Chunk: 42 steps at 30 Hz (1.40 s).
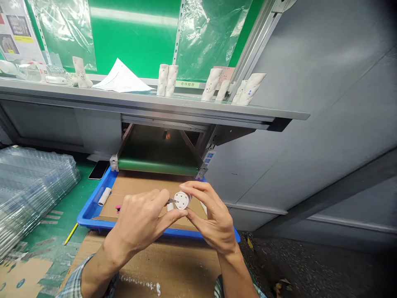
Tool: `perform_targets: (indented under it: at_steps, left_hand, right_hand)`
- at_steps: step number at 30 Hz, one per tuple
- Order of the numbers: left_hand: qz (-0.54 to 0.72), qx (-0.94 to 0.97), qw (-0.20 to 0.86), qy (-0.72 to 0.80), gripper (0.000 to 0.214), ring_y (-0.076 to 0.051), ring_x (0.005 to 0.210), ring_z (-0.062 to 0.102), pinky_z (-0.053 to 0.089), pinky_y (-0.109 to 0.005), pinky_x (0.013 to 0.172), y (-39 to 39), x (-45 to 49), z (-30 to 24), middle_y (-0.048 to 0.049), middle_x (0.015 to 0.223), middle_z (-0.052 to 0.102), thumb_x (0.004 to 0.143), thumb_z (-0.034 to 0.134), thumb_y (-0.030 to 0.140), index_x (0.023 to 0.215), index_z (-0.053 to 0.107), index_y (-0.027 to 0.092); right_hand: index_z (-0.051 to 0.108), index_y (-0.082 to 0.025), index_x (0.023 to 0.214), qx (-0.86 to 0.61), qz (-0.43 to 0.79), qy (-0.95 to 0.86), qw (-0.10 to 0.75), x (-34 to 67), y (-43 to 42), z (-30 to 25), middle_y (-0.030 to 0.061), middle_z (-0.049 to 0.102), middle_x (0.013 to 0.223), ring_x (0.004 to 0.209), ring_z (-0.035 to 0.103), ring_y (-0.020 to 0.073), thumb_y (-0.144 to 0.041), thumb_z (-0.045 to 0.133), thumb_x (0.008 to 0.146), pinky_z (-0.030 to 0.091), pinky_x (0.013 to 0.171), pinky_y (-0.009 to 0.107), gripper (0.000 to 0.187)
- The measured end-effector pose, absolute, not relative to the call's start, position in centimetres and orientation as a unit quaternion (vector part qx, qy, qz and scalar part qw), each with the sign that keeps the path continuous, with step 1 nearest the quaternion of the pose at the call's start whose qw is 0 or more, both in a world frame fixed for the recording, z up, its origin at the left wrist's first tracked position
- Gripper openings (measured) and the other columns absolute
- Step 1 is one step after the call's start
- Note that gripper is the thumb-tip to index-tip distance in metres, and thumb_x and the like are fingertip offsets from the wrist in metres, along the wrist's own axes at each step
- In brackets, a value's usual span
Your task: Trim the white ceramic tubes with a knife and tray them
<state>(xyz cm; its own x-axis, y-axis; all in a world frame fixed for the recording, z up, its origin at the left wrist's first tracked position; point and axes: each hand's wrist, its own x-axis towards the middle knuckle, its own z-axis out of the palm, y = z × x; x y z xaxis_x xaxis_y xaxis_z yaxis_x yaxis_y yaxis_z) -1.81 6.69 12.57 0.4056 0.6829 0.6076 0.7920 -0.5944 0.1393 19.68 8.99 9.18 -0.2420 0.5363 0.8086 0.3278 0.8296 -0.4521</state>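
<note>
- Your right hand (214,213) is pinching a short white cylinder with a round, holed end face (182,200) between thumb and fingers, and that face is pointing back toward you.
- Your left hand (136,213) is closing around a slim grey metal tool (171,201) — its tip is meeting the holed face, while most of its handle is hiding inside your grip.
- Your left thumb is lying just by the cylinder's lower edge; whether it is touching, you cannot tell from here.
- You are keeping the cylinder above a blue plastic tray (93,222) lined with a brown cardboard sheet (136,186).
- In that tray, a white tube (104,196) is leaning near the left wall, and a small pink object (118,208) is showing just beside your left hand.
- Behind the tray, a green conveyor belt (158,163) is running back beneath a grey metal shelf (124,103) — several patterned white tubes (162,80) are standing on that shelf, beside a folded white paper (122,78).
- On the green worktop (66,207) to your left, a black phone (99,170), a thin yellow stick (70,234) and a stack of clear plastic trays (37,186) are lying.
</note>
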Motion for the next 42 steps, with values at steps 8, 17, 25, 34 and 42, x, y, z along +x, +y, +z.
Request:
perform_targets:
  at_steps: [8, 17, 25, 34, 42]
  left_hand:
    - [-0.334, -0.828, 0.111, -0.436, 0.059, -0.016, 0.051, 0.059, 0.021, -0.034, 0.051, 6.6, -1.3, 12.5, 0.0023, 0.063, 0.062, 0.119, 0.026, 0.058, 0.080, 0.052, 0.022]
    - [-0.339, -0.828, 0.100, -0.435, 0.061, -0.015, 0.050, 0.058, 0.021, -0.034, 0.050, 6.5, -1.1, 12.5, 0.0023, 0.063, 0.062, 0.117, 0.025, 0.062, 0.079, 0.051, 0.022]
    - [-0.350, -0.830, 0.096, -0.423, 0.059, -0.015, 0.052, 0.060, 0.024, -0.033, 0.050, 6.3, -1.0, 12.5, 0.0029, 0.065, 0.063, 0.118, 0.024, 0.061, 0.081, 0.050, 0.023]
    - [-0.344, -0.838, 0.047, -0.421, 0.057, -0.014, 0.052, 0.056, 0.023, -0.033, 0.050, 6.1, -0.9, 12.4, 0.0036, 0.066, 0.063, 0.119, 0.024, 0.057, 0.080, 0.049, 0.023]
    - [-0.375, -0.846, 0.011, -0.380, 0.057, -0.012, 0.052, 0.049, 0.026, -0.033, 0.051, 6.2, -1.1, 12.1, 0.0047, 0.063, 0.059, 0.120, 0.026, 0.052, 0.077, 0.049, 0.022]
  right_hand:
    - [0.068, -0.030, 0.134, -0.288, 0.028, -0.754, 0.590, 18.5, 8.7, 8.6, 0.0070, 0.067, 0.116, 0.107, 0.070, 0.0241, -0.013, 0.075, 0.100, 0.064, 0.092, 0.039, 0.039]
    - [0.064, -0.027, 0.131, -0.281, -0.044, -0.720, 0.633, 17.5, 8.7, 8.0, 0.0068, 0.063, 0.113, 0.100, 0.067, 0.0238, -0.011, 0.072, 0.101, 0.063, 0.087, 0.041, 0.035]
    - [0.061, -0.031, 0.131, -0.290, -0.116, -0.695, 0.647, 17.0, 8.7, 7.9, 0.0061, 0.060, 0.107, 0.092, 0.066, 0.0248, -0.027, 0.068, 0.107, 0.064, 0.075, 0.043, 0.025]
    - [0.061, -0.030, 0.135, -0.281, -0.131, -0.691, 0.653, 16.9, 8.7, 7.6, 0.0061, 0.060, 0.108, 0.094, 0.065, 0.0245, -0.023, 0.070, 0.105, 0.062, 0.079, 0.042, 0.032]
    - [0.063, -0.027, 0.133, -0.265, -0.116, -0.682, 0.672, 16.8, 9.0, 7.2, 0.0053, 0.062, 0.109, 0.095, 0.066, 0.0227, -0.024, 0.076, 0.103, 0.062, 0.079, 0.039, 0.033]
